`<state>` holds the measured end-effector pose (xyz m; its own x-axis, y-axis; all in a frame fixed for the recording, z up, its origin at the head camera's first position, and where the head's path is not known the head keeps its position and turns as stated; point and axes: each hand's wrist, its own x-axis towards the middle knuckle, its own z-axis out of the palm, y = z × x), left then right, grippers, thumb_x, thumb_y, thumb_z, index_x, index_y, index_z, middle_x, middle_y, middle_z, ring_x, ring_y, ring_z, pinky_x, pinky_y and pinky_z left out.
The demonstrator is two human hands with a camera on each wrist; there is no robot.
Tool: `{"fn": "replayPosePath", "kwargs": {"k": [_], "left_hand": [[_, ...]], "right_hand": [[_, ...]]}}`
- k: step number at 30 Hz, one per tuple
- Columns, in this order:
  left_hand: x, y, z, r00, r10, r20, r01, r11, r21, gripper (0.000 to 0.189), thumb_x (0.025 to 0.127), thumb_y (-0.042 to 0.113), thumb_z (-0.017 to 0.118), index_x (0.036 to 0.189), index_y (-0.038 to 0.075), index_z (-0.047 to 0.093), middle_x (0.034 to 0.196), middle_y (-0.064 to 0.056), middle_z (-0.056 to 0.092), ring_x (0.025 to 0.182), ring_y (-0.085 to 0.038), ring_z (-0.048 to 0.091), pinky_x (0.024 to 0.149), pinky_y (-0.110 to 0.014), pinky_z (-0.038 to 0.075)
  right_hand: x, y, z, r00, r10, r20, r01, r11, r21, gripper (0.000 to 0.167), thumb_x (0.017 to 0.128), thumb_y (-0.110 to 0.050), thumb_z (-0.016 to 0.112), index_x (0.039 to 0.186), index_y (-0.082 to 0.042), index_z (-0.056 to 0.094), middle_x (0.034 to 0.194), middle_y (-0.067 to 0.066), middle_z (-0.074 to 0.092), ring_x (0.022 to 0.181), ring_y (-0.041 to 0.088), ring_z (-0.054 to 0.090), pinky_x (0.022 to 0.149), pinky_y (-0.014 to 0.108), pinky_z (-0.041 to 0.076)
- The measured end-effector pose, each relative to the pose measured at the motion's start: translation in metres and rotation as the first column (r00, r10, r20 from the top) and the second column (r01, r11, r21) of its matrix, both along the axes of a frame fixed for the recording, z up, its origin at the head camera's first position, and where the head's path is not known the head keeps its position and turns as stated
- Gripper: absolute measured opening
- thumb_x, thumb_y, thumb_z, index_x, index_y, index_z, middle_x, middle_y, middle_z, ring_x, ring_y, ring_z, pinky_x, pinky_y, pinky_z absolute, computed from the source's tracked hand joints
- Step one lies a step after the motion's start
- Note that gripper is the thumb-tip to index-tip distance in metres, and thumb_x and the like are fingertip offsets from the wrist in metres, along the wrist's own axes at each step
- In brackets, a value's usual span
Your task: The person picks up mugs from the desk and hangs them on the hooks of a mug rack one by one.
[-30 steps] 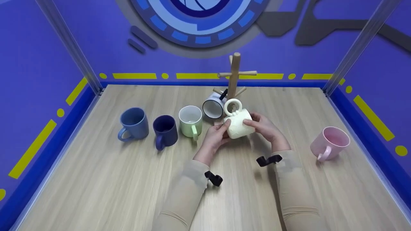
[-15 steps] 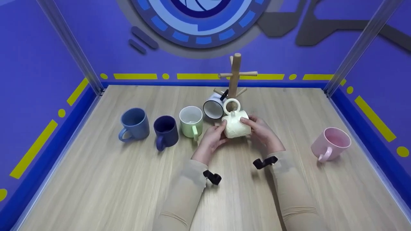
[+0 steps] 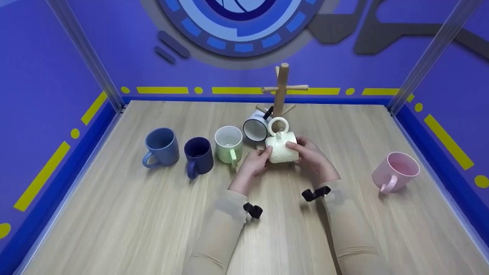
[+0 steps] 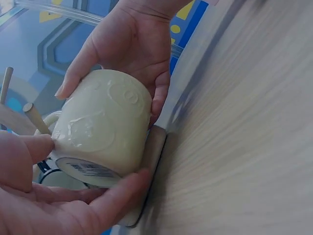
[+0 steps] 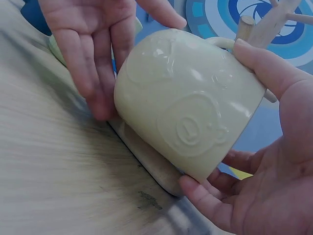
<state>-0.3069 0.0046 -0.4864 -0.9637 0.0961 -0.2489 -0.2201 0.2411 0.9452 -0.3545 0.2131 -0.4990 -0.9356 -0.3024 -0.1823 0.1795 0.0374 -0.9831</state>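
Both hands hold a cream mug sideways, its ring handle upward, in front of a wooden mug tree. My left hand has its thumb and fingers at the base end, where a barcode label shows in the left wrist view. At the rim end, my right hand grips with the thumb on top and fingers beneath. Raised cartoon shapes cover the mug's side in the wrist views. A lower peg of the tree overlaps the handle in the right wrist view. The mug's opening is hidden.
A white mug with black rim and handle tilts at the tree's lower left peg. Left of it stand a green mug, a dark navy mug and a blue mug. A pink mug stands far right.
The cream mug has shifted slightly left and its tilt has levelled a little. My right hand has moved a bit left with it. The other mugs have stayed in place.
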Motion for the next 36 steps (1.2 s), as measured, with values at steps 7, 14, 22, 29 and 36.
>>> {"fn": "replayPosePath", "kwargs": {"k": [7,14,22,29,36], "left_hand": [[0.018,0.004,0.025,0.945,0.007,-0.328,-0.147,0.903,-0.403,0.062,0.099,0.035,0.070,0.145,-0.003,0.052,0.144,-0.024,0.056,0.136,-0.037,0.055,0.114,-0.048,0.047],[0.011,0.016,0.027,0.714,0.057,-0.698,-0.306,0.922,-0.238,0.046,0.090,0.015,0.080,0.131,0.000,0.066,0.130,-0.014,0.067,0.124,-0.029,0.065,0.109,-0.039,0.052],[-0.016,0.031,0.029,0.492,-0.033,-0.870,-0.335,0.915,-0.224,0.035,0.088,0.014,0.081,0.119,0.002,0.073,0.121,-0.011,0.074,0.118,-0.027,0.068,0.106,-0.032,0.053],[-0.024,0.038,0.030,0.469,-0.007,-0.883,-0.379,0.902,-0.209,0.018,0.089,0.014,0.079,0.105,0.006,0.079,0.108,-0.003,0.079,0.107,-0.021,0.072,0.100,-0.026,0.055],[-0.025,0.040,0.030,0.471,0.049,-0.881,-0.367,0.919,-0.145,0.016,0.089,0.011,0.079,0.103,0.005,0.080,0.105,-0.004,0.080,0.105,-0.021,0.073,0.099,-0.025,0.056]], "right_hand": [[0.000,0.003,-0.002,1.000,-0.003,-0.016,0.004,0.998,0.063,0.066,0.103,-0.025,0.061,0.151,0.009,0.032,0.132,0.013,0.050,0.097,0.009,0.064,0.081,0.020,0.059],[-0.001,0.003,-0.003,0.999,0.028,-0.022,-0.026,0.996,0.087,0.068,0.104,-0.027,0.059,0.154,0.008,0.030,0.136,0.015,0.051,0.096,0.008,0.066,0.078,0.021,0.059],[0.001,0.007,0.002,0.998,0.007,-0.067,-0.001,0.996,0.086,0.076,0.106,-0.034,0.056,0.161,0.004,0.020,0.157,0.026,0.037,0.106,0.010,0.063,0.083,0.020,0.057],[-0.016,0.001,0.020,0.946,-0.322,-0.029,0.318,0.943,-0.096,0.067,0.104,-0.036,0.061,0.157,-0.003,0.036,0.151,0.017,0.052,0.120,0.021,0.061,0.109,0.040,0.051],[-0.052,-0.011,0.054,0.948,-0.316,0.035,0.318,0.942,-0.109,0.059,0.109,-0.033,0.049,0.157,0.000,0.036,0.157,0.019,0.049,0.140,0.026,0.056,0.122,0.037,0.040]]}}
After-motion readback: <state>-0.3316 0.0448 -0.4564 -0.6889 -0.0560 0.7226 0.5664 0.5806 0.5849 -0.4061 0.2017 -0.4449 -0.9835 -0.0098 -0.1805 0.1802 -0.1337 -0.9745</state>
